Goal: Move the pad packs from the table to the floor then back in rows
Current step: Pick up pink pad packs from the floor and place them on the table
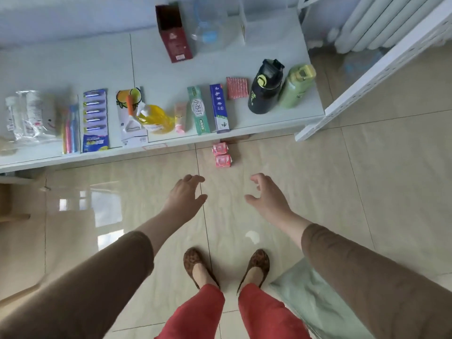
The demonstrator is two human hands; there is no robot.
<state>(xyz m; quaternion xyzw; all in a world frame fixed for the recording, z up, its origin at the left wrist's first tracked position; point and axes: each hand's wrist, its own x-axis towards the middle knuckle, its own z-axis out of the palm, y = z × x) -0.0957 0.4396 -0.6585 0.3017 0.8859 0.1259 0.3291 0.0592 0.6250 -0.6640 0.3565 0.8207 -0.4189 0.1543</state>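
Note:
Two small pink pad packs (222,155) lie one behind the other on the beige floor tiles, just in front of the white table's edge (171,149). Another pink ribbed pack (237,88) lies on the table near the black bottle. My left hand (186,194) and my right hand (265,195) hover above the floor, a little nearer to me than the two packs, one on each side. Both hands hold nothing, with fingers loosely spread and slightly bent.
On the table stand toothpaste boxes (209,110), a black bottle (265,88), a green bottle (296,85), a red box (175,33), toothbrushes (71,128) and a yellow bag (155,117). A white rack (367,77) is at the right. My feet (226,265) stand below.

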